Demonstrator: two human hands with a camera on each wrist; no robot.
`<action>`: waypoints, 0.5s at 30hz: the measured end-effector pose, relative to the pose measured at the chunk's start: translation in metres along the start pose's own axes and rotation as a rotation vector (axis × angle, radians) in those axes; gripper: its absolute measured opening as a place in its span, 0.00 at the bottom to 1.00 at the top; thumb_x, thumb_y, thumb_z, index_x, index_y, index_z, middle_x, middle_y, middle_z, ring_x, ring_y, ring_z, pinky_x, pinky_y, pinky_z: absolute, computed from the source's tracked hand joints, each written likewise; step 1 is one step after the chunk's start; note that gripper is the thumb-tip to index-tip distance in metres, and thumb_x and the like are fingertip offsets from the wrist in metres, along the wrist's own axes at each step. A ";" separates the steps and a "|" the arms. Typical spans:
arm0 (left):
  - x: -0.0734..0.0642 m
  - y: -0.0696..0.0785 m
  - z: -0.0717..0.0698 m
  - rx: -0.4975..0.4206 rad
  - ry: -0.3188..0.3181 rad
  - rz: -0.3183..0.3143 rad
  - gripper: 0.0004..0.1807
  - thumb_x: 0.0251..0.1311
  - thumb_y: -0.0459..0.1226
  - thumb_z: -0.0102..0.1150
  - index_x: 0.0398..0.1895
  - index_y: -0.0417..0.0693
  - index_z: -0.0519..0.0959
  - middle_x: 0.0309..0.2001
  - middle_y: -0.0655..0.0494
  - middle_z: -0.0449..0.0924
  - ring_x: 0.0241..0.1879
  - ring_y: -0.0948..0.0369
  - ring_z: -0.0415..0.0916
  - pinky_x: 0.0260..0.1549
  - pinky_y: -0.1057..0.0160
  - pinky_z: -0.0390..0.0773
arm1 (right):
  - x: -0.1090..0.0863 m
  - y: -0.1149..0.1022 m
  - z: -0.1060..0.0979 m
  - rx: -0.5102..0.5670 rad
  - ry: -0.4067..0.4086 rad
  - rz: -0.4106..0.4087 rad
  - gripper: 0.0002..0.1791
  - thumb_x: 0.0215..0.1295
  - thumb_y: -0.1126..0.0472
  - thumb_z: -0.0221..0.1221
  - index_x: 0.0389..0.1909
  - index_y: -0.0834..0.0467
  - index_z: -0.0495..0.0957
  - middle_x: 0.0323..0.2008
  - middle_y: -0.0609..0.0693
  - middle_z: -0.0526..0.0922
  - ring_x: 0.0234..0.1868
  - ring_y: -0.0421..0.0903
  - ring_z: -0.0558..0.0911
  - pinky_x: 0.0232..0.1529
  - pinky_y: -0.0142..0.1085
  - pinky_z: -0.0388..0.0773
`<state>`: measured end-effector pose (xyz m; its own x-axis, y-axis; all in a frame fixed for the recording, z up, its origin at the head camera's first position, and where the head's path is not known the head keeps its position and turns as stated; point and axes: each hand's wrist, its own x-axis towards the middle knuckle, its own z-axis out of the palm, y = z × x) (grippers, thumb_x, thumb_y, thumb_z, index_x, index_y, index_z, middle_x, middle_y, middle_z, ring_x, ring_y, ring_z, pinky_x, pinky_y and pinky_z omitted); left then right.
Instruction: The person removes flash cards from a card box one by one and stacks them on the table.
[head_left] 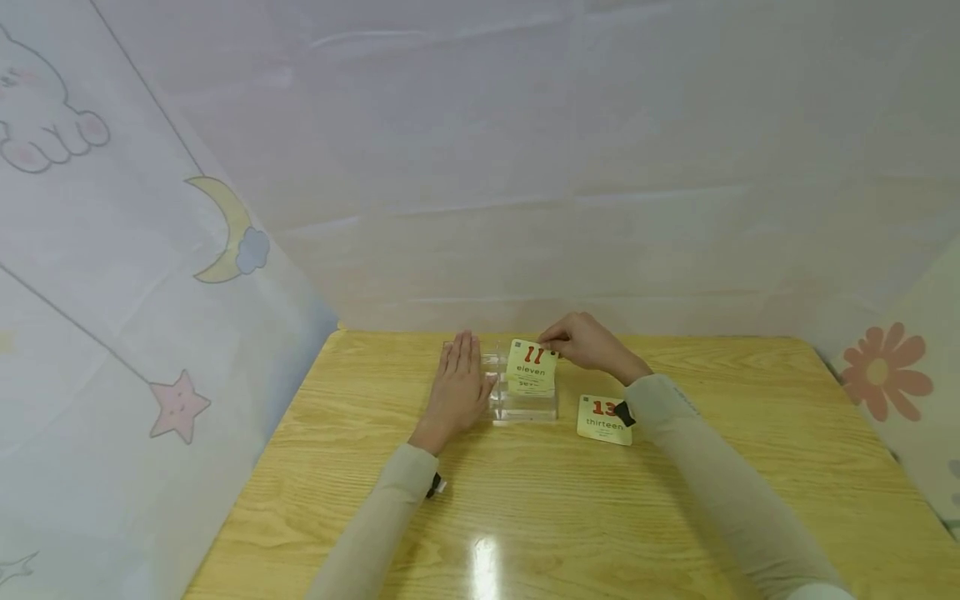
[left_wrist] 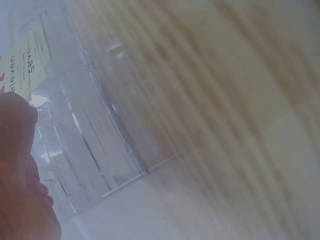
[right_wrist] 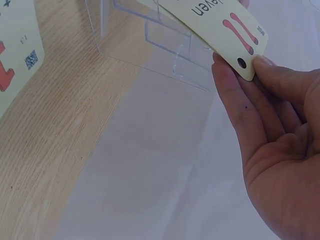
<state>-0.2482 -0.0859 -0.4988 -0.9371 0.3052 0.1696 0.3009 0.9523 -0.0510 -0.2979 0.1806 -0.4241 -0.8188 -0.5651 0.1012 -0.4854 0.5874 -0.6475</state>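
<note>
A clear plastic tiered stand sits near the back of the table. My left hand lies over its left side, fingers straight. With thumb and fingers my right hand pinches the upper right corner of a yellow number card, marked with a red 11 and "eleven". The right wrist view shows the punched hole beside the thumb. The card stands tilted at the stand's right half. Another line of lettering shows just below it, partly covered. Bare clear steps appear in the left wrist view.
A second yellow card, printed with 13 and "thirteen", lies flat on the wooden table right of the stand, under the right wrist. A pale cloth backdrop rises behind the table's back edge, with decorated side panels.
</note>
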 end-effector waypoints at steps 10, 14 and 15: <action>0.000 0.000 0.000 -0.020 0.009 -0.002 0.42 0.76 0.53 0.34 0.78 0.37 0.33 0.79 0.43 0.23 0.80 0.49 0.25 0.79 0.49 0.34 | -0.003 0.006 -0.005 0.063 0.017 0.001 0.13 0.71 0.60 0.57 0.50 0.56 0.85 0.49 0.55 0.88 0.38 0.50 0.87 0.36 0.38 0.84; -0.001 0.000 0.000 -0.022 0.003 -0.004 0.42 0.76 0.53 0.35 0.78 0.37 0.33 0.79 0.43 0.23 0.80 0.49 0.24 0.79 0.49 0.34 | -0.006 0.010 -0.008 0.082 0.032 0.013 0.13 0.71 0.61 0.57 0.50 0.55 0.85 0.50 0.55 0.87 0.35 0.46 0.86 0.35 0.38 0.84; -0.001 0.000 0.000 -0.020 0.001 -0.005 0.42 0.76 0.53 0.35 0.78 0.37 0.34 0.79 0.43 0.23 0.80 0.50 0.24 0.79 0.49 0.34 | -0.007 0.011 -0.009 0.093 0.034 0.018 0.13 0.71 0.61 0.57 0.51 0.55 0.85 0.50 0.55 0.87 0.35 0.45 0.86 0.35 0.38 0.84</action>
<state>-0.2475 -0.0865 -0.4990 -0.9383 0.3005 0.1710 0.2999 0.9535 -0.0300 -0.3000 0.1961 -0.4254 -0.8376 -0.5343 0.1137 -0.4417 0.5400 -0.7164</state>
